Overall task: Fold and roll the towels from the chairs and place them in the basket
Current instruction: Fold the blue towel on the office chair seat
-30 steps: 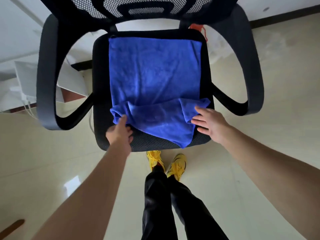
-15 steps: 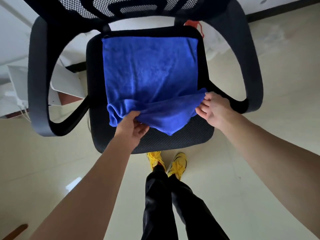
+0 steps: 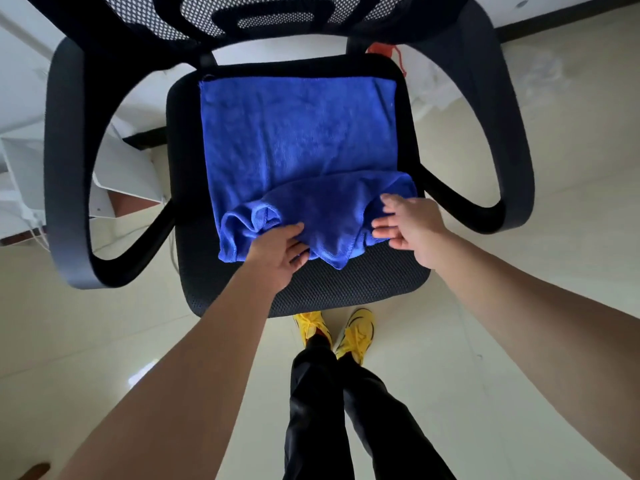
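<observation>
A blue towel (image 3: pixel 298 133) lies spread on the seat of a black office chair (image 3: pixel 346 289). Its near edge is rolled up into a loose bundle across the seat. My left hand (image 3: pixel 277 252) presses on the left half of that roll, fingers curled into the cloth. My right hand (image 3: pixel 407 225) rests against the roll's right end with fingers spread, touching the fabric. One corner of the towel hangs out of the roll toward me between my hands. No basket is in view.
The chair's armrests (image 3: pixel 65 161) curve out on both sides and its mesh backrest (image 3: pixel 263 12) rises at the top. White furniture (image 3: pixel 24 168) stands to the left. My legs and yellow shoes (image 3: pixel 356 332) are on the pale tiled floor below the seat.
The rolled near edge of the towel has moved farther up the seat. Both hands followed it forward, and my right hand has opened out against the roll's end.
</observation>
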`<state>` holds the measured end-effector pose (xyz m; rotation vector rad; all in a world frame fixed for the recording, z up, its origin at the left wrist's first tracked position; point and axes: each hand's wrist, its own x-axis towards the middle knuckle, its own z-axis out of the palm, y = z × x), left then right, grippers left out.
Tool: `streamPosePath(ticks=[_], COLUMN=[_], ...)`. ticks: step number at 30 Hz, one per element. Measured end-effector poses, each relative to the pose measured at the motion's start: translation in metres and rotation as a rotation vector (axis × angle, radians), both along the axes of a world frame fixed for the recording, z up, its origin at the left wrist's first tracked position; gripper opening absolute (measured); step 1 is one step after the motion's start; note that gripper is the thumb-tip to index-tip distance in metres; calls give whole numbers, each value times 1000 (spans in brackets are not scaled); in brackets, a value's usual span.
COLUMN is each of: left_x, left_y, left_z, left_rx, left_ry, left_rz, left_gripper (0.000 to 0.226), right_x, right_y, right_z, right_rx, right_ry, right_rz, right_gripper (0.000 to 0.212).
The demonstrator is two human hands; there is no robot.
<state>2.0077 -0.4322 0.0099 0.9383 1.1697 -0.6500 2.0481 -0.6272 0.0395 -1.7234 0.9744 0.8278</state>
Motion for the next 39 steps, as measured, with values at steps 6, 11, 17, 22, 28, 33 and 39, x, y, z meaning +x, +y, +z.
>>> streamPosePath(ticks=[6, 11, 17, 22, 28, 33, 39], left_x=[31, 26, 8, -10, -21, -19, -18], left_y=[44, 80, 79, 87, 92, 90, 98], left_z=[14, 9, -12, -16, -16, -12, 2], left_rx=[-20, 392, 911, 1059, 1090, 1151, 1187], left_ry=[-137, -151, -252, -261, -215, -289, -364], left_rz=[42, -144, -689, -791, -889, -873, -725], left_gripper=[10, 36, 50, 46, 56, 28, 21], right_x=[-7, 30, -6, -33, 70, 101, 74], right_y=[32, 24, 41, 55, -5, -15, 4], right_z=[4, 0, -15, -31, -26, 5, 22], right_rx=[109, 83, -274, -351, -331, -390, -337], right_ry=[131, -162, -510, -681, -582, -648, -713], right_rz=[155, -159, 1196, 1058, -16, -193, 40], right_gripper=[16, 10, 57, 24, 28, 23, 35])
